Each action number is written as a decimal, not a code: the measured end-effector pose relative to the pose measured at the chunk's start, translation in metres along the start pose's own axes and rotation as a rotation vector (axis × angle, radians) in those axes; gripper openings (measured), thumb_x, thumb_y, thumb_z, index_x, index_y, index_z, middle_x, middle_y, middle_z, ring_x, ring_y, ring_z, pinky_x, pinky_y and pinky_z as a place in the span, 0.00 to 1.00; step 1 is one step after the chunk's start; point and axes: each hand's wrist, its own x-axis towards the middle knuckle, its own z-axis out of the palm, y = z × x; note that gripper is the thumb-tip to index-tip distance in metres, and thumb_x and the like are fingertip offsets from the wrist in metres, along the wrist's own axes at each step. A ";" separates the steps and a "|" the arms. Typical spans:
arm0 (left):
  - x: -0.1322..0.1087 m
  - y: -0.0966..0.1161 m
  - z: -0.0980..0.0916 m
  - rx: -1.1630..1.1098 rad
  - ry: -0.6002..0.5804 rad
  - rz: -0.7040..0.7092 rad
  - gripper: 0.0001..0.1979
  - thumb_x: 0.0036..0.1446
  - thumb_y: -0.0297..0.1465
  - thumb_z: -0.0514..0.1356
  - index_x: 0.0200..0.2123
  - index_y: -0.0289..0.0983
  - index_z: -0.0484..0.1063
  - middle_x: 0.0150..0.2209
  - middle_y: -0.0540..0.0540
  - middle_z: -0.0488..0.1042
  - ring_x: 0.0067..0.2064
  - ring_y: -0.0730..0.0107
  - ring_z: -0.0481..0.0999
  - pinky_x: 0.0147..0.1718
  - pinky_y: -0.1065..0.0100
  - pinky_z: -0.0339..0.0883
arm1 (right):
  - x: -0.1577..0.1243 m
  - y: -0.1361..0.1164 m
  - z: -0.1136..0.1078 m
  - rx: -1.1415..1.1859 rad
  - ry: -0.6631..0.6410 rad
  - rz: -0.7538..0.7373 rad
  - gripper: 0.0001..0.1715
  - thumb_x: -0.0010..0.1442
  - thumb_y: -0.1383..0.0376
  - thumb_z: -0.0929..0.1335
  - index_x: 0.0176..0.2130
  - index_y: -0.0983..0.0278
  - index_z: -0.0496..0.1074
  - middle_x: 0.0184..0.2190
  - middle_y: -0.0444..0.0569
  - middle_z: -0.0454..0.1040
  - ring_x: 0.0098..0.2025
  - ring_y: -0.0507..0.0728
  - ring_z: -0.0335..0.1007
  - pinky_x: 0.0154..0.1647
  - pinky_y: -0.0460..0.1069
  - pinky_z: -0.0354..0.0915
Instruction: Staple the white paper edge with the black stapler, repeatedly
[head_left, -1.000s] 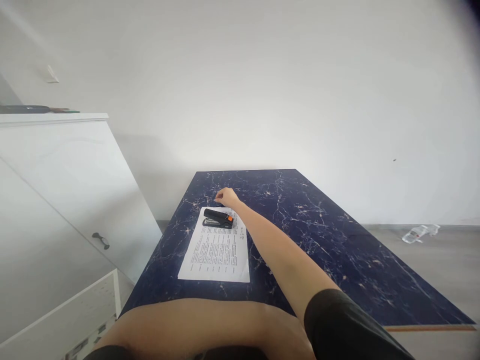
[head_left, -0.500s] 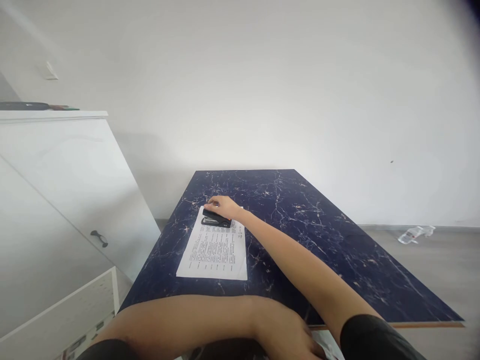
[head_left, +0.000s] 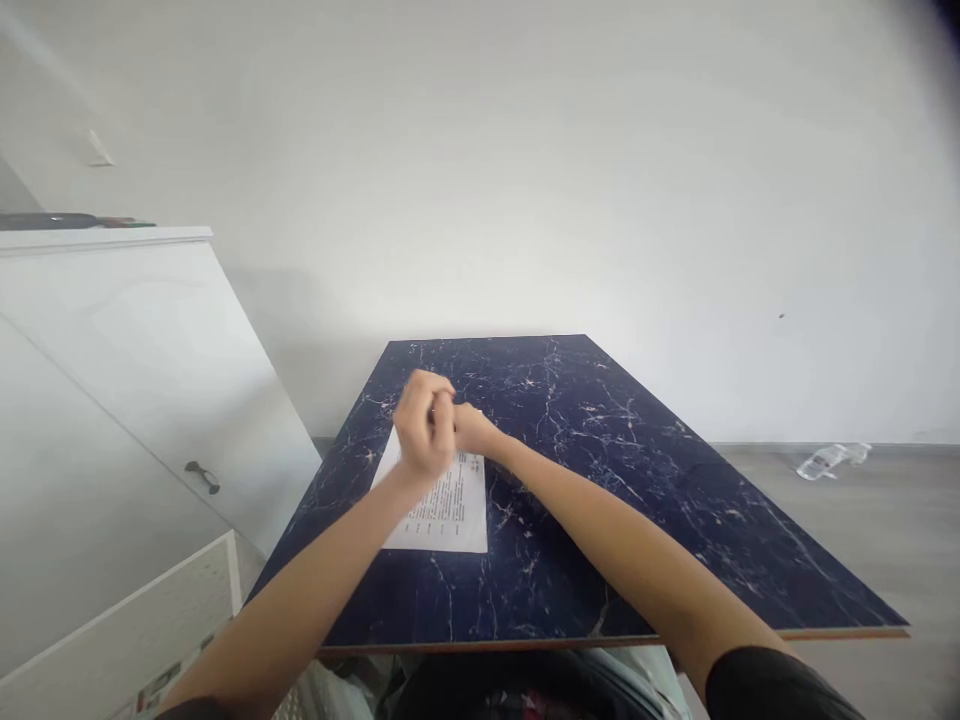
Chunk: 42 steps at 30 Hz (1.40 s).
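My left hand [head_left: 424,425] is up over the printed paper sheet [head_left: 450,525], its fingers curled into a fist, slightly smeared by motion. I see nothing held in it. Just behind and to the right is my right hand [head_left: 474,430], its fingers mostly covered by the left. The black stapler that it gripped half a second ago is hidden behind the left fist. The paper lies on the dark blue marbled table [head_left: 570,560], its upper part under both hands.
At the left stands a white cabinet [head_left: 135,370] with a dark handle [head_left: 202,477]. Below it is a white-framed open drawer or bin [head_left: 120,610]. A crumpled clear plastic wrapper [head_left: 831,460] lies on the floor at the right. A pale wall [head_left: 525,180] rises behind the table.
My left hand has come up from the near table edge to the stapler's spot, now covering it from view. The right hand stays at about the same place.
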 end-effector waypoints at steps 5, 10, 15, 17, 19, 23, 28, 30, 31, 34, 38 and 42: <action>-0.016 -0.067 -0.006 0.525 -0.385 -0.576 0.11 0.65 0.37 0.56 0.43 0.36 0.72 0.47 0.34 0.73 0.49 0.50 0.75 0.47 0.54 0.69 | -0.032 0.026 -0.055 -0.037 0.124 0.102 0.13 0.63 0.65 0.71 0.48 0.62 0.74 0.42 0.52 0.81 0.38 0.58 0.76 0.36 0.49 0.66; -0.033 -0.073 -0.003 0.659 -0.902 -0.942 0.40 0.53 0.55 0.66 0.59 0.34 0.68 0.56 0.24 0.70 0.57 0.31 0.70 0.51 0.41 0.68 | -0.091 0.063 -0.085 -0.113 0.151 0.226 0.14 0.61 0.64 0.72 0.47 0.62 0.75 0.40 0.51 0.81 0.39 0.60 0.76 0.37 0.49 0.64; -0.037 -0.059 0.005 0.579 -0.953 -0.821 0.38 0.54 0.54 0.65 0.60 0.35 0.67 0.57 0.24 0.69 0.55 0.35 0.73 0.48 0.48 0.71 | -0.122 0.083 -0.084 -0.100 0.163 0.262 0.11 0.59 0.63 0.72 0.44 0.61 0.75 0.38 0.48 0.81 0.39 0.59 0.76 0.38 0.49 0.64; -0.038 -0.053 0.008 0.560 -0.965 -0.753 0.33 0.59 0.54 0.61 0.58 0.36 0.70 0.58 0.25 0.68 0.57 0.33 0.71 0.50 0.45 0.70 | -0.123 0.084 -0.082 -0.090 0.196 0.265 0.11 0.60 0.63 0.72 0.44 0.61 0.75 0.39 0.48 0.81 0.39 0.59 0.76 0.39 0.49 0.64; -0.039 -0.048 0.011 0.565 -0.979 -0.735 0.31 0.62 0.54 0.56 0.57 0.39 0.72 0.61 0.26 0.66 0.60 0.27 0.67 0.51 0.38 0.67 | -0.122 0.083 -0.081 -0.095 0.204 0.250 0.12 0.60 0.64 0.72 0.45 0.61 0.75 0.39 0.49 0.81 0.40 0.60 0.76 0.40 0.50 0.65; -0.042 -0.044 0.015 0.534 -1.026 -0.737 0.32 0.62 0.54 0.56 0.62 0.41 0.70 0.65 0.26 0.63 0.61 0.22 0.65 0.51 0.34 0.65 | -0.121 0.072 -0.077 -0.067 0.230 0.224 0.14 0.61 0.65 0.72 0.48 0.60 0.75 0.40 0.49 0.81 0.41 0.60 0.77 0.41 0.50 0.66; -0.054 -0.045 0.030 0.385 -0.977 -0.485 0.25 0.66 0.42 0.56 0.62 0.40 0.71 0.59 0.32 0.70 0.60 0.37 0.69 0.57 0.42 0.63 | -0.118 0.046 -0.061 -0.128 0.256 0.135 0.18 0.63 0.66 0.71 0.53 0.60 0.73 0.46 0.52 0.81 0.45 0.61 0.77 0.45 0.52 0.67; -0.058 -0.045 0.037 0.294 -0.959 -0.400 0.23 0.64 0.41 0.59 0.59 0.39 0.74 0.57 0.33 0.72 0.59 0.42 0.69 0.59 0.46 0.62 | -0.116 0.036 -0.054 -0.146 0.224 0.092 0.18 0.63 0.66 0.71 0.54 0.59 0.73 0.47 0.52 0.80 0.46 0.62 0.77 0.44 0.52 0.67; -0.060 -0.044 0.039 0.262 -0.949 -0.366 0.22 0.63 0.41 0.60 0.57 0.39 0.76 0.57 0.34 0.72 0.59 0.42 0.69 0.60 0.47 0.62 | -0.116 0.032 -0.052 -0.136 0.210 0.077 0.18 0.63 0.66 0.71 0.54 0.59 0.73 0.47 0.52 0.80 0.46 0.61 0.77 0.44 0.52 0.67; -0.060 -0.039 0.044 0.219 -0.915 -0.323 0.22 0.63 0.41 0.61 0.56 0.38 0.76 0.59 0.35 0.69 0.60 0.44 0.68 0.60 0.51 0.63 | -0.116 0.031 -0.058 -0.102 0.180 0.071 0.17 0.64 0.66 0.71 0.53 0.59 0.73 0.46 0.51 0.81 0.45 0.61 0.78 0.44 0.52 0.69; -0.056 -0.031 0.040 0.395 -0.838 -0.501 0.34 0.63 0.53 0.58 0.61 0.34 0.69 0.57 0.29 0.69 0.58 0.38 0.68 0.55 0.47 0.66 | -0.126 0.055 -0.090 -0.132 0.195 0.185 0.15 0.65 0.66 0.70 0.51 0.61 0.74 0.45 0.53 0.81 0.43 0.60 0.78 0.43 0.52 0.70; -0.054 -0.025 0.036 0.475 -0.887 -0.555 0.43 0.58 0.60 0.58 0.64 0.34 0.65 0.54 0.27 0.69 0.56 0.35 0.69 0.51 0.47 0.68 | -0.145 0.091 -0.127 -0.296 0.198 0.361 0.16 0.61 0.67 0.71 0.50 0.61 0.75 0.42 0.54 0.81 0.40 0.62 0.77 0.37 0.52 0.68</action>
